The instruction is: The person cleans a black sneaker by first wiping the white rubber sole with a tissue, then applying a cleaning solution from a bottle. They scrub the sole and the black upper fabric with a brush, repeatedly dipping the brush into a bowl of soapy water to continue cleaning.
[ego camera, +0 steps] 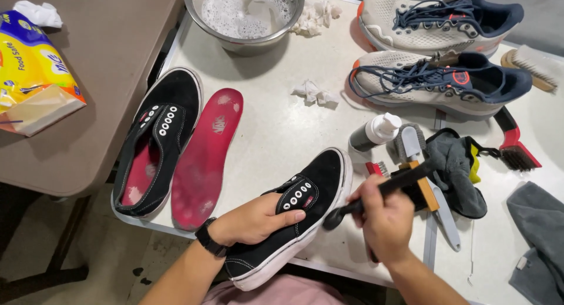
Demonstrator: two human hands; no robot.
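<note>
1. The left hand (pixel 258 220), with a black watch (pixel 207 237) on its wrist, is wrapped around a black slip-on sneaker (pixel 299 214) and holds it at the near edge of the table (pixel 276 129). The heel sticks out past that edge.
2. The right hand (pixel 385 220) is closed tight around a black brush (pixel 376 193). The brush head sits right against the side of the held sneaker.
3. Just past the right hand lie more brushes (pixel 414 164), a small bottle with a white cap (pixel 376 132), a dark grey glove (pixel 455 170) and a red-handled brush (pixel 514 143).
4. A grey cloth (pixel 537 240) lies at the right edge of the table.
5. At the left edge lies the other black sneaker (pixel 155 140). A red insole (pixel 205 158) lies just beside it.
6. A crumpled tissue (pixel 314 93) lies in the middle of the table.
7. Farther back on the right sit two grey running shoes with blue laces (pixel 440 58). A wooden scrub brush (pixel 531 67) is near them.
8. At the far edge stands a metal bowl of soapy water (pixel 244 14).
9. On the brown table to the left lies a yellow pack of tissues (pixel 32 70).
</note>
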